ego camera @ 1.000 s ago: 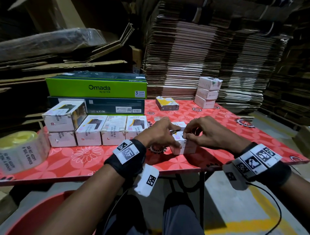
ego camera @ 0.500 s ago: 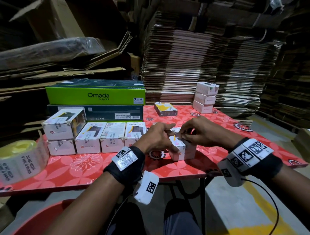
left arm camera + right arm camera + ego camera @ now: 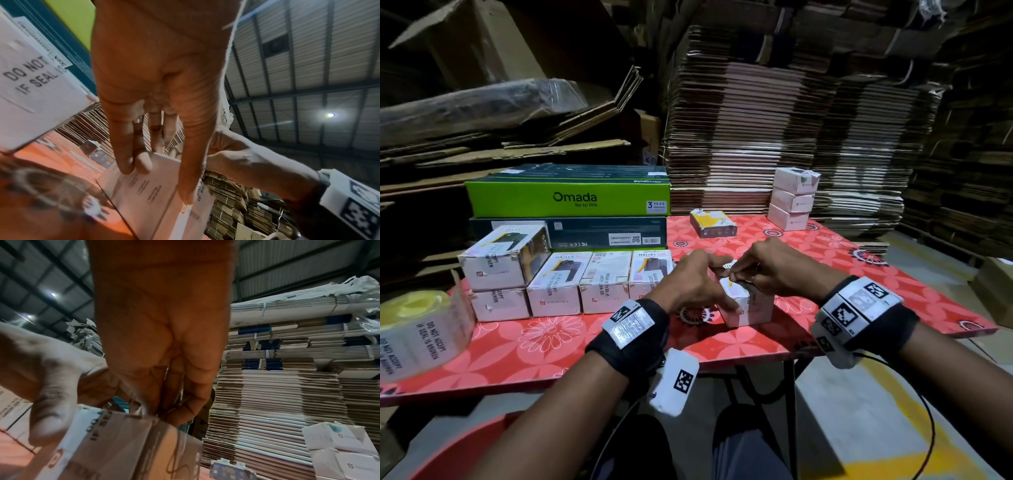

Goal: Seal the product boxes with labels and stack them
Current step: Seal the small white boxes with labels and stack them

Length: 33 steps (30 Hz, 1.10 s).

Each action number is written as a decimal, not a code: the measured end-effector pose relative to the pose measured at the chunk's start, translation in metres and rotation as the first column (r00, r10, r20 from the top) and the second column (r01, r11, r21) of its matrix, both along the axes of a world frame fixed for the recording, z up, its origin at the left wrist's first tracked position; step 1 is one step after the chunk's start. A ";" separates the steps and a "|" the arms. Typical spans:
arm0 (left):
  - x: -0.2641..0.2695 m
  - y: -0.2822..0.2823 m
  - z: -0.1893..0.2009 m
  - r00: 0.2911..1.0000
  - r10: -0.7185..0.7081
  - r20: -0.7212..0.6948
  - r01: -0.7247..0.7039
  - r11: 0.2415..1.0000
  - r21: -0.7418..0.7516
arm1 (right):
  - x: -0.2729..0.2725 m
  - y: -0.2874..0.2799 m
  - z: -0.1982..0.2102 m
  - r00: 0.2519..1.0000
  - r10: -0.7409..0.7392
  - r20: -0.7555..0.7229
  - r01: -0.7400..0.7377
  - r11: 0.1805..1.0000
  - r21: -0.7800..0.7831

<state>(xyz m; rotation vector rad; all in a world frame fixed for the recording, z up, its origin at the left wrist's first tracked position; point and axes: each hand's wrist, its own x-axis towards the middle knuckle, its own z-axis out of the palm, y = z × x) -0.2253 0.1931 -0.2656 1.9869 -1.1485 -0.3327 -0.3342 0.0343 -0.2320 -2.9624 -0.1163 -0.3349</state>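
A small white product box stands on the red floral table near its front edge. My left hand grips it, thumb on the near corner and fingers on its far side; the left wrist view shows the fingertips on the box. My right hand pinches a white seal label down at the box's top edge. In the right wrist view the right hand has its fingers bunched on the box. The label's underside is hidden.
Several sealed boxes line the table's left, one stacked. A label roll lies far left. Behind are a green Omada carton, a yellow-white box and three stacked white boxes. Flat cardboard piles wall the back.
Both hands have stayed on the box. The right hand's fingers have shifted slightly left along the top edge with the label; the box has not moved on the table.
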 end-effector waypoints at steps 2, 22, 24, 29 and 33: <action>0.001 -0.001 0.000 1.000 0.002 0.015 -0.002 1.000 -0.003 | 0.004 -0.003 0.000 1.000 0.018 0.004 -0.018 0.999 -0.037; 0.006 -0.003 -0.005 1.000 0.009 0.021 -0.009 1.000 -0.004 | -0.004 -0.009 0.004 1.000 -0.014 0.013 0.014 1.000 0.002; 0.008 -0.004 -0.006 1.000 0.013 0.016 -0.013 1.000 -0.008 | -0.009 -0.011 0.005 1.000 -0.022 -0.013 0.022 0.998 0.052; 0.008 -0.004 -0.004 1.000 0.008 0.004 -0.008 1.000 -0.011 | -0.020 -0.012 -0.002 0.999 -0.036 0.011 0.034 0.987 0.155; 0.005 -0.003 -0.004 1.000 0.007 0.002 -0.007 1.000 -0.014 | -0.015 -0.014 -0.007 0.994 -0.096 0.043 0.088 0.983 0.159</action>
